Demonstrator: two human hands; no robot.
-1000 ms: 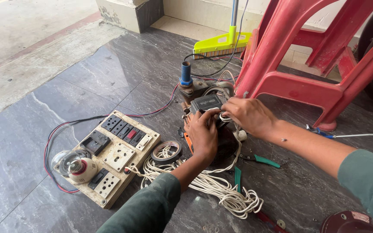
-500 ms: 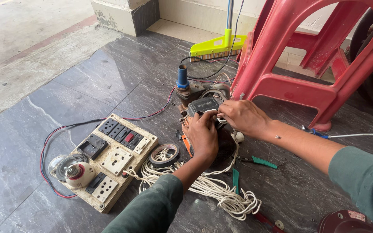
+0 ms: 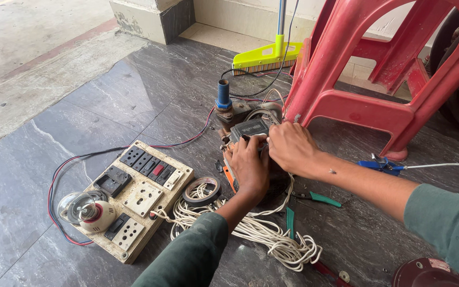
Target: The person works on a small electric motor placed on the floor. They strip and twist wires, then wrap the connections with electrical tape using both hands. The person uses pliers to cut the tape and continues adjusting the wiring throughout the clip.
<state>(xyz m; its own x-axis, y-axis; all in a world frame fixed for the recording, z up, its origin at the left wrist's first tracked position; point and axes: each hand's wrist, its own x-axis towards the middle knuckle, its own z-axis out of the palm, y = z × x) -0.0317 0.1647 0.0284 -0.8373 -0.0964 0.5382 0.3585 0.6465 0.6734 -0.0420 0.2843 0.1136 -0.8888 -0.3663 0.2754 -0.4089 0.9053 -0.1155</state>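
A small grey pump motor [image 3: 251,126] with a blue pipe stub [image 3: 223,95] sits on the dark stone floor. My left hand [image 3: 249,167] rests on the near side of the motor, fingers curled over its dark terminal cover. Touching it from the right, my right hand [image 3: 290,148] has its fingers closed at the cover's edge. What the fingertips pinch is hidden. A bundle of white cord [image 3: 261,234] lies under my left forearm.
A wooden switchboard [image 3: 134,194] with sockets, switches and a bulb [image 3: 81,210] lies to the left, trailing red and black wires. A tape roll [image 3: 202,190], green-handled pliers [image 3: 314,199], a blue-handled tool [image 3: 383,165], a red plastic chair [image 3: 378,69] and a yellow broom [image 3: 264,56] surround the motor.
Both hands stay on the motor with only slight finger shifts. The view has tilted a little, so everything sits lower in frame.
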